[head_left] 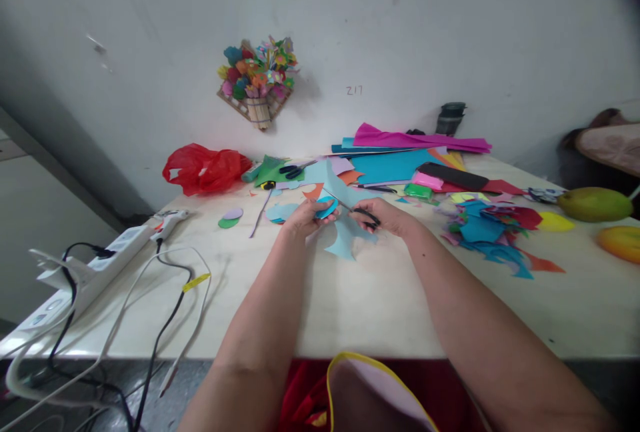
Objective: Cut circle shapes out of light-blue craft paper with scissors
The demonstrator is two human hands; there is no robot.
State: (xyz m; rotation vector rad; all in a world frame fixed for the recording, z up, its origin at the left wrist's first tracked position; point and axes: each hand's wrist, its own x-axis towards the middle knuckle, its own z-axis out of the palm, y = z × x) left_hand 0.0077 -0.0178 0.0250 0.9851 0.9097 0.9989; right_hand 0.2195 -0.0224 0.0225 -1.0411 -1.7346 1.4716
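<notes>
My left hand [306, 217] is closed on a small round piece of blue paper [326, 207], held just above the table. Fingers of my right hand [389, 215] are wrapped around the black handles of a pair of scissors [367, 217]. The scissor blades point left, toward the blue piece; whether they touch it I cannot tell. Behind and below both hands lies a light blue sheet [341, 242] with cut edges. Left of my left hand are light blue discs [281, 212], with a purple disc [233, 214] and a green disc [229, 223] farther left.
A power strip [107, 255] and loose cables [183, 285] occupy the table's left side. A red plastic bag [205, 169] sits at the back left. Coloured sheets [385, 167] and a dark phone-like slab [451, 177] lie behind my hands. Paper scraps [483, 225] and a mango [595, 204] are at right.
</notes>
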